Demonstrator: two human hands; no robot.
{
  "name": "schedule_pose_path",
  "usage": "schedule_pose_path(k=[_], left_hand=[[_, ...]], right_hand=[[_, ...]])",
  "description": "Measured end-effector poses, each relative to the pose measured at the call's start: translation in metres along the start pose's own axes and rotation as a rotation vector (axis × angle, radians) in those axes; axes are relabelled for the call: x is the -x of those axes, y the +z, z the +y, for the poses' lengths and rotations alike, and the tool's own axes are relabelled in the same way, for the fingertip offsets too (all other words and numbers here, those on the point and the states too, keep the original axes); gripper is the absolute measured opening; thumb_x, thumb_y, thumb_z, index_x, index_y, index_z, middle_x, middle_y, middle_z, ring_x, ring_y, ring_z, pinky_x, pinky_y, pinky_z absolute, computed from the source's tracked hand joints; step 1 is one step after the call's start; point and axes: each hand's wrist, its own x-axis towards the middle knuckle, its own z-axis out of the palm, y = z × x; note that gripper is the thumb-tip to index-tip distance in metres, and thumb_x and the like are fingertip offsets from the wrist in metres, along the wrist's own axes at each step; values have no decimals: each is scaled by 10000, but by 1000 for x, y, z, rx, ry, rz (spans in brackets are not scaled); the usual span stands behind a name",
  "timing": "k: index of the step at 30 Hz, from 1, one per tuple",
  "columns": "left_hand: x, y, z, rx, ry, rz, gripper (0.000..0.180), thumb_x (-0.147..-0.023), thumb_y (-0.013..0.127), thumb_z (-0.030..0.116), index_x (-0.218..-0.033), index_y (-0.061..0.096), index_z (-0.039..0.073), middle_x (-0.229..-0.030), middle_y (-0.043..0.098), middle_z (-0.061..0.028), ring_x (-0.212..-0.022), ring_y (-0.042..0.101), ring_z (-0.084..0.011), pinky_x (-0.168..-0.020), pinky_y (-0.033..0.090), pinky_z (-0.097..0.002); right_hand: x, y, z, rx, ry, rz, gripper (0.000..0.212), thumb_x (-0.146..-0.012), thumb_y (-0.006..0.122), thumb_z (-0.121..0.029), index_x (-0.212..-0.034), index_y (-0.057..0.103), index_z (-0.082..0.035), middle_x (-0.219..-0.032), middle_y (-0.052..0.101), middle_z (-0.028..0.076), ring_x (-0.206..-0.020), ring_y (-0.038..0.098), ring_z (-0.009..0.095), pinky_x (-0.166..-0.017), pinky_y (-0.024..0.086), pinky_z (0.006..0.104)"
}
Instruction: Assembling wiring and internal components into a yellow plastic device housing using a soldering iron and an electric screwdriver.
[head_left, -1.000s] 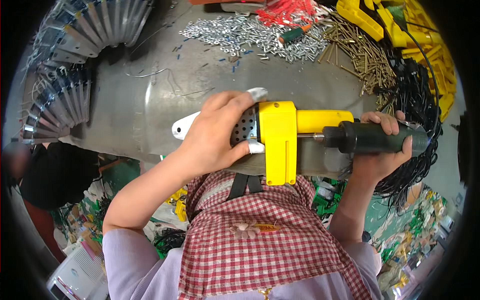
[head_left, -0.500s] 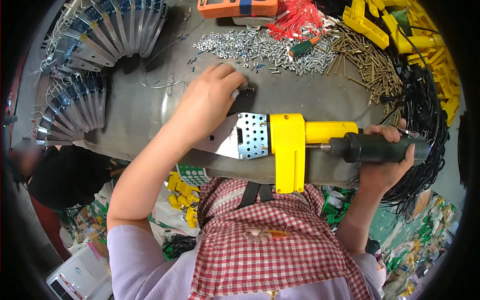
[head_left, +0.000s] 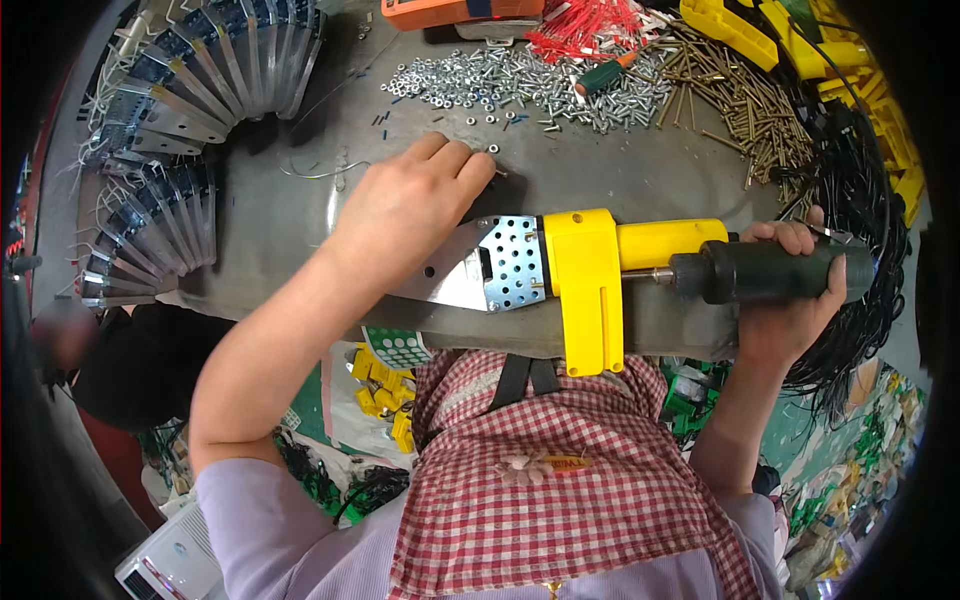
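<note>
My right hand [head_left: 785,300] is wrapped around a dark green electric screwdriver [head_left: 770,272]. Its bit points left, reaching the yellow plastic housing [head_left: 583,285] of an assembly lying at the bench's near edge. A yellow tube [head_left: 672,240] runs right from that housing, beside the bit. On the housing's left are a perforated metal plate [head_left: 514,264] and a smooth silvery sheet [head_left: 450,268]. My left hand [head_left: 420,195] hovers over the bench just beyond the sheet, fingers curled and closed. Something small shows at its fingertips, too small to name.
Beyond my hands lie loose nuts and silver screws [head_left: 530,85], a small green-handled screwdriver [head_left: 603,76] and long brass-coloured screws [head_left: 730,105]. Flat metal parts with wires [head_left: 215,70] fan out at left. Black cables [head_left: 850,220] and yellow plastic parts [head_left: 735,35] crowd the right.
My left hand has shifted a little left, its fingers curling further in. The right hand still grips the electric screwdriver against the assembly. The whole view has shifted slightly.
</note>
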Motion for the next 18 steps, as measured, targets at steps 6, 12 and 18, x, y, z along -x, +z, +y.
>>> schedule_pose_path(k=[6,12,18], left_hand=[[-17,12,-12,-57,103,117,171,-740,546,88,-908,517,75,-831,564,-57,-827,578,-238,-674,518,-334],[-16,16,-13,-23,90,168,174,-751,566,78,-921,528,79,-842,580,-62,-844,588,-238,-663,510,-345],[25,11,33,607,-327,405,172,-698,722,12,-809,600,62,-841,658,-72,-792,624,-236,-670,479,-319]], right_hand=[[0,4,2,1,-18,3,462,-878,519,-288,-1240,417,-20,-879,428,23,-872,469,146,-976,333,378],[-1,-1,2,-11,10,-11,437,-891,503,-307,-1221,425,-32,-899,463,30,-886,476,160,-962,347,388],[2,2,3,-22,-8,8,432,-893,505,-302,-1215,423,-25,-893,460,34,-879,476,161,-959,347,387]])
